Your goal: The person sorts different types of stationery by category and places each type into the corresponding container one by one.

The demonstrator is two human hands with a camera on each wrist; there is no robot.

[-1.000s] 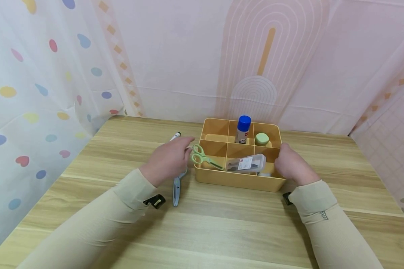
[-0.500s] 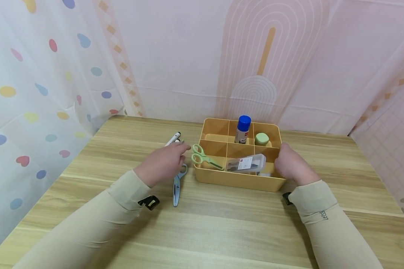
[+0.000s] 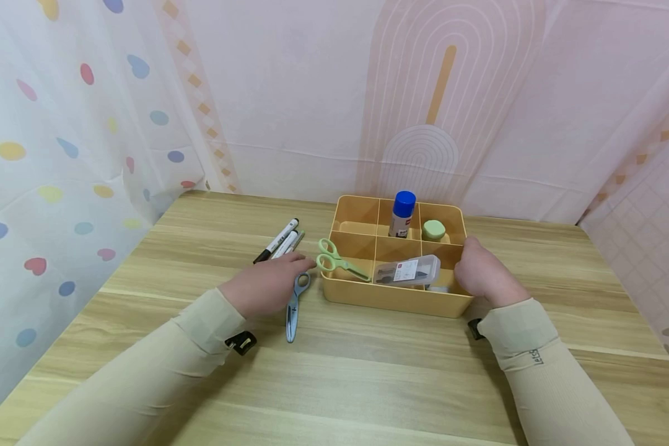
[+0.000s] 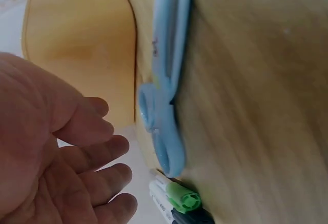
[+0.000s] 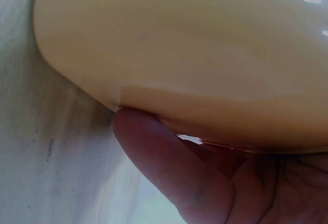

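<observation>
My left hand (image 3: 264, 285) holds nothing; its fingers are loosely bent in the left wrist view. It hovers beside light-blue scissors (image 3: 293, 316), which lie on the table with their handles (image 4: 169, 149) toward several markers (image 3: 279, 238). My right hand (image 3: 485, 272) grips the right end of a yellow desk organizer (image 3: 396, 301), its thumb (image 5: 164, 157) pressed along the outer wall. Green scissors (image 3: 340, 263) lean in the front-left compartment, handles over the rim. A clear plastic case (image 3: 409, 271) with a white label rests across the front dividers.
A glue stick (image 3: 403, 214) with a blue cap stands in the back-middle compartment. Beside it, a small pale-green item (image 3: 433, 230) sits in the back-right one. The wooden table (image 3: 357, 384) ends at a patterned curtain (image 3: 290, 93) behind the organizer.
My left hand has drawn away from the green scissors' handles, moving left and slightly down, which uncovers more of the markers. My right hand and the organizer have stayed put.
</observation>
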